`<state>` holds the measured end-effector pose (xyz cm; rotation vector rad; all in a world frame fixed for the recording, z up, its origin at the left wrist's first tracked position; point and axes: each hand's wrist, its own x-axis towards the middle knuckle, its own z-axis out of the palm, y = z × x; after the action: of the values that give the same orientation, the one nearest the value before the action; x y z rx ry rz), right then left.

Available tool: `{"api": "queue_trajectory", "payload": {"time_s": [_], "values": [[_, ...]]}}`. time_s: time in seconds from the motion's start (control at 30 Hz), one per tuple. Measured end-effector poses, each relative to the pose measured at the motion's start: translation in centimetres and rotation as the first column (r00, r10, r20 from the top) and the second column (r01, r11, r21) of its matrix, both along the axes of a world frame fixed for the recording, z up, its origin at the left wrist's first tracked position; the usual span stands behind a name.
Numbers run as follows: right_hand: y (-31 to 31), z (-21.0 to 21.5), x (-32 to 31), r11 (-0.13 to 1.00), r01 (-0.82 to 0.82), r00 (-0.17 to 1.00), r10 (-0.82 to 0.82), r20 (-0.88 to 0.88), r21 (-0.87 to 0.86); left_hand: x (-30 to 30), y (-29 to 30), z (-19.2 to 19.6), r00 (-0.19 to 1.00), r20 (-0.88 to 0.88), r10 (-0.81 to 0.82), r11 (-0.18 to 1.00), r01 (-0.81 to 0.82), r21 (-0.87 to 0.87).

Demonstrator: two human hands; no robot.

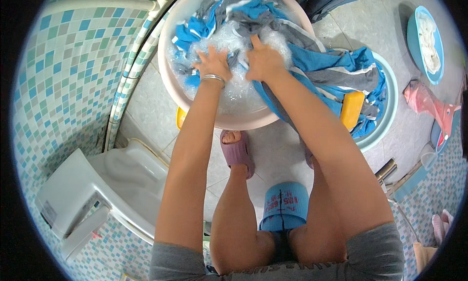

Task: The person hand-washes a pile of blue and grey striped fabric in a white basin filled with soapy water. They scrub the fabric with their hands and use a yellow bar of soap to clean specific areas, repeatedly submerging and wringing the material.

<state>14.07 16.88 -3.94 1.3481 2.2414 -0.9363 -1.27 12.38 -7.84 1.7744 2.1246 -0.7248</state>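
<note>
Blue, grey and white striped fabric point(336, 69) is draped rightward lengthwise over the round pale-pink basin's rim point(234, 122), nearer the right hand point(265, 61), whose grip cannot be told; on the left hand point(213, 66), fingers are spread apart.

Grey shirt point(282, 276) with short sleeves point(375, 254) and dark lettering point(312, 266) along the front, silver-coloured bangle point(213, 77) around the left wrist, forearms point(187, 174) and legs point(234, 208) bare, dark garment point(282, 249) at the lap, mauve open-toed slipper point(237, 155) on the left foot point(231, 136), similarly coloured right slipper point(308, 157) mostly hidden
</note>
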Motion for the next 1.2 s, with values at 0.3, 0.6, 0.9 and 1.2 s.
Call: {"api": "queue_trajectory", "payload": {"time_s": [0.3, 0.6, 0.9, 1.2], "values": [[0.0, -0.1, 3.3, 0.871, 0.490, 0.699, -0.421, -0.578, -0.043, -2.7, 2.0, 4.0, 0.739, 0.642, 0.205, 0.937, -0.338, 0.090], [-4.0, 11.9, 5.2, 0.946, 0.289, 0.579, -0.051, -0.814, 0.147, -4.2, -6.1, 17.3, 0.727, 0.674, -0.129, 0.842, -0.278, 0.461], [-7.8, 11.7, 7.9, 0.964, 0.213, 0.683, -0.032, -0.730, 0.157, -6.6, -6.6, 12.1, 0.860, 0.487, -0.153, 0.962, 0.018, 0.271], [-11.3, 9.3, 21.2, 0.705, 0.579, 0.813, -0.537, -0.225, 0.410, 8.9, -1.7, 13.8, 0.682, 0.615, -0.396, 0.917, 0.326, 0.229]]}}
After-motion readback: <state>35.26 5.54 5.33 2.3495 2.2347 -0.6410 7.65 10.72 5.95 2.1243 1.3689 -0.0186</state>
